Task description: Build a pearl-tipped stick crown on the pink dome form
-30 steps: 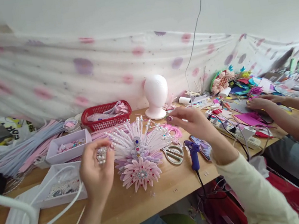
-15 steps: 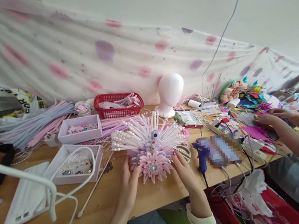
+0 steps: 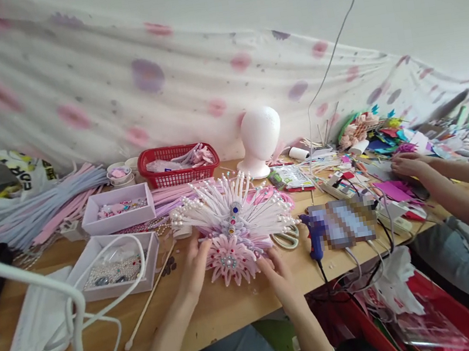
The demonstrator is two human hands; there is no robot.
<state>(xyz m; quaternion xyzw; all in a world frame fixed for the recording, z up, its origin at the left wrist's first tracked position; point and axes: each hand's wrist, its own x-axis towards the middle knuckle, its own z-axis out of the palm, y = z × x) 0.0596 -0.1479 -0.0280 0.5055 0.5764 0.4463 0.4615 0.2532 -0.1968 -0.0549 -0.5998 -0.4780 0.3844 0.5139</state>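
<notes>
A fan-shaped headdress [image 3: 246, 209] of white and lilac stems tipped with pearls rests at the table's front, tilted slightly. Coloured gems run up its middle, and a pink flower [image 3: 229, 261] with a pearl centre sits at its base. My left hand [image 3: 193, 270] grips the lower left side, thumb in front and other fingers partly hidden behind. On the lower right, my right hand [image 3: 278, 272] holds the headdress with its fingertips. Scissors [image 3: 287, 239] lie just beyond that side. A blue glue gun [image 3: 314, 237] is further right.
A white foam head [image 3: 261, 135] stands behind, with a red basket [image 3: 181, 175] to its left. White boxes of beads [image 3: 155, 268] and a looping white lamp arm or cable [image 3: 73, 296] occupy the left. At right, a co-worker's hands [image 3: 411, 165] work among paper scraps.
The headdress has turned and tilted a little in my hands, its flower shifting slightly left. Both hands remain on it. The camera view has shifted slightly.
</notes>
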